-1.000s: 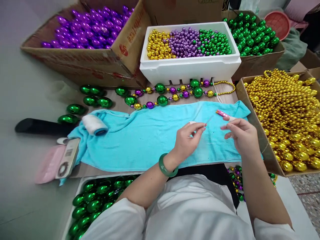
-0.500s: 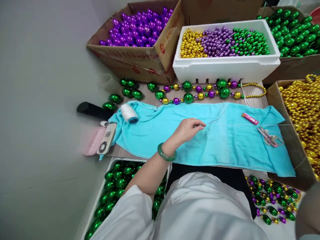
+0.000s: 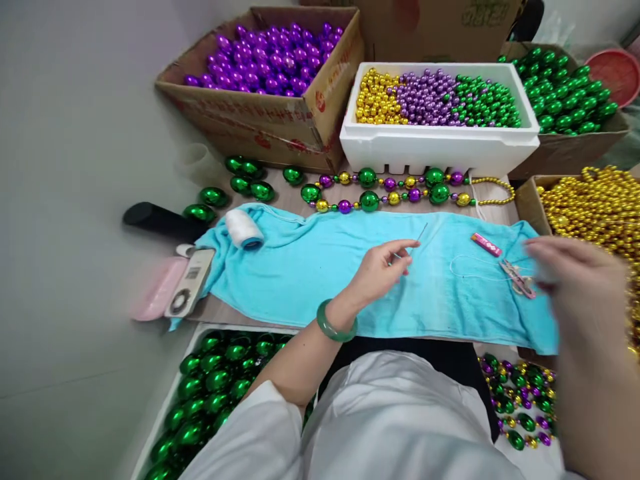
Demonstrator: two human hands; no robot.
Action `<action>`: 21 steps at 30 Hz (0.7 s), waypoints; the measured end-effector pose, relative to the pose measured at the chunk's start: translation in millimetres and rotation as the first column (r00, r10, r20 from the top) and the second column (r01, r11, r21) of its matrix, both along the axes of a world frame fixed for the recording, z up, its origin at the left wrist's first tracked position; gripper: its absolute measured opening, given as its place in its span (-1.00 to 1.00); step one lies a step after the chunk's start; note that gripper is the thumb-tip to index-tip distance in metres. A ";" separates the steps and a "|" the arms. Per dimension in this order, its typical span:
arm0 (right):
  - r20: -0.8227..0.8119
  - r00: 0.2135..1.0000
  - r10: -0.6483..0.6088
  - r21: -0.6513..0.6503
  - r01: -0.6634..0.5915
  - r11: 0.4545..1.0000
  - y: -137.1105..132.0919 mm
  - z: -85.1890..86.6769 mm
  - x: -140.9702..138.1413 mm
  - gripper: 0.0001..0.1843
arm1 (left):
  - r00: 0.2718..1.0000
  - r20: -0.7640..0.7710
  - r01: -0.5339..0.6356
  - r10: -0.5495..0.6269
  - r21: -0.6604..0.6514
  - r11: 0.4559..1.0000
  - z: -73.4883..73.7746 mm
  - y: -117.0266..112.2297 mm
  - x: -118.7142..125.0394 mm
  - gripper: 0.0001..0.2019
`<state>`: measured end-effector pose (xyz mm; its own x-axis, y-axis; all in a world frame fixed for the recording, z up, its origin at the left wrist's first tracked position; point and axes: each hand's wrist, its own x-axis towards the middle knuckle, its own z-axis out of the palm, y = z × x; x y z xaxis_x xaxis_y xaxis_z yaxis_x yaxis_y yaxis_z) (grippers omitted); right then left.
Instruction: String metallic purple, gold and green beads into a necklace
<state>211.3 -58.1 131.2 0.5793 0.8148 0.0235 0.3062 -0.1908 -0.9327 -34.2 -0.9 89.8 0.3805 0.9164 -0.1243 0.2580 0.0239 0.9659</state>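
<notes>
My left hand (image 3: 387, 270), with a green bangle (image 3: 336, 321) at its wrist, pinches a thin needle (image 3: 423, 233) between thumb and forefinger, its tip slanting up and away. My right hand (image 3: 583, 280) is blurred above the towel's right end; its fingers look pressed together, but what they hold cannot be made out. A slack white thread (image 3: 453, 267) curves over the turquoise towel (image 3: 310, 267) towards the right hand. Pink-handled scissors (image 3: 519, 279) and a small pink packet (image 3: 486, 245) lie left of that hand. A white thread spool (image 3: 243, 229) rests on the towel's left end.
Behind the towel lies a bead necklace (image 3: 369, 201). Further back stand a carton (image 3: 240, 120) of purple beads and a white foam box (image 3: 435, 147) of small beads. Gold beads (image 3: 595, 207) fill a box at right. Large green beads (image 3: 215, 380) lie below left.
My right hand has come into view from the right. The thread, stretched straight before, now hangs in a slack loop. The needle in my left hand has tipped more upright.
</notes>
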 end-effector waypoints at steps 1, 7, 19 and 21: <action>-0.086 0.996 0.010 -0.002 -0.011 1.000 -4.9 -4.1 -7.9 -0.69 | 0.995 0.103 0.005 0.003 -0.084 0.996 0.5 -6.4 8.0 -0.62; -0.467 0.863 0.194 0.221 -0.099 0.970 -2.4 -43.1 -67.8 -0.85 | 0.951 0.278 -0.063 0.135 -0.254 0.965 -2.3 -28.6 26.3 -0.67; -0.831 0.534 0.157 0.081 -0.164 0.983 8.0 -41.1 -75.5 -0.78 | 0.936 0.296 -0.118 0.191 -0.250 0.961 -12.1 -34.8 21.0 -0.74; -0.769 0.614 0.176 0.100 -0.156 0.983 6.9 -41.9 -76.9 -0.80 | 0.947 0.279 -0.100 0.160 -0.218 0.971 -14.3 -36.0 21.3 -0.72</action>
<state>134.4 -51.2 89.3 0.2468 0.9041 -0.3487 -0.5033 -0.1880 -0.8434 -12.9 -37.0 75.6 0.3067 0.9284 -0.2097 -0.0535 0.2368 0.9701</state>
